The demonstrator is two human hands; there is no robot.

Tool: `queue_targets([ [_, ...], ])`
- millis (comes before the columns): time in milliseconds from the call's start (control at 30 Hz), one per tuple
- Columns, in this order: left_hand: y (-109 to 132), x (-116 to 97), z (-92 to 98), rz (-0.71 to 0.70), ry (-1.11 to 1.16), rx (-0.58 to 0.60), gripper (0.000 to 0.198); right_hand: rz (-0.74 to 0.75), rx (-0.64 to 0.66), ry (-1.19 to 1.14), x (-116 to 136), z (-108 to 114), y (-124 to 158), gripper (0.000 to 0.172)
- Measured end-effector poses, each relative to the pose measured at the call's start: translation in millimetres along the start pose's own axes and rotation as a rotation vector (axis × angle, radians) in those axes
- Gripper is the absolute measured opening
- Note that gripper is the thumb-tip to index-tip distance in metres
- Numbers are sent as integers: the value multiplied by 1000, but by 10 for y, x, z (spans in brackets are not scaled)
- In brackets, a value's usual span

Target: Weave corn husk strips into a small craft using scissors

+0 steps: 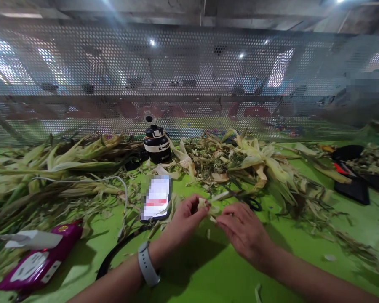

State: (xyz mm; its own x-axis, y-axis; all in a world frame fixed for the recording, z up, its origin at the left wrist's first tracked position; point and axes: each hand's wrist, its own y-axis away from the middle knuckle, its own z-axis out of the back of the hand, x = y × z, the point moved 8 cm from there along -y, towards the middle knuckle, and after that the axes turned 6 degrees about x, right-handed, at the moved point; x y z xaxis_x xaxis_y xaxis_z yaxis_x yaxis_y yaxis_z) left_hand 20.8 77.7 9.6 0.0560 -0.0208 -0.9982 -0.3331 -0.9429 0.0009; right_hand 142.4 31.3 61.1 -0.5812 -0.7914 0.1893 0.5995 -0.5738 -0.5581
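Observation:
My left hand [187, 214], with a watch [148, 263] on its wrist, is closed on a small, pale piece of corn husk [212, 208], pinched between thumb and fingers. Close beside it, my right hand [244, 231] has its fingertips pressed together at the lower edge of the same husk. What exactly lies under those fingertips is partly hidden. Just beyond the right hand lie scissors [255, 204] with black handles. A phone [157, 198] with a lit screen rests left of my hands.
Corn husks are heaped at the left [66, 162] and at the right [265, 162]. A black bottle [157, 145] stands between them before a perforated screen [183, 75]. A purple packet [44, 263], a white cable [124, 193] and a black case [352, 189] lie on the green table [205, 273].

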Motion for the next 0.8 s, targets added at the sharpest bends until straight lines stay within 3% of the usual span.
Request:
queue_targets([
  [100, 40, -53, -121, 32, -35, 120, 21, 4, -103, 6, 0, 117, -17, 13],
  [233, 87, -62, -216, 76, 38, 236, 13, -48, -60, -84, -38, 60, -8, 15],
  [367, 100, -14, -237, 106, 136, 265, 13, -175, -15, -247, -122, -29, 39, 18],
  [567, 106, -38, -253, 77, 38, 254, 29, -419, 74, -507, -316, -142, 85, 20],
  [800, 71, -3, -262, 27, -2, 326, 30, -613, 95, -753, -474, -272, 155, 25],
])
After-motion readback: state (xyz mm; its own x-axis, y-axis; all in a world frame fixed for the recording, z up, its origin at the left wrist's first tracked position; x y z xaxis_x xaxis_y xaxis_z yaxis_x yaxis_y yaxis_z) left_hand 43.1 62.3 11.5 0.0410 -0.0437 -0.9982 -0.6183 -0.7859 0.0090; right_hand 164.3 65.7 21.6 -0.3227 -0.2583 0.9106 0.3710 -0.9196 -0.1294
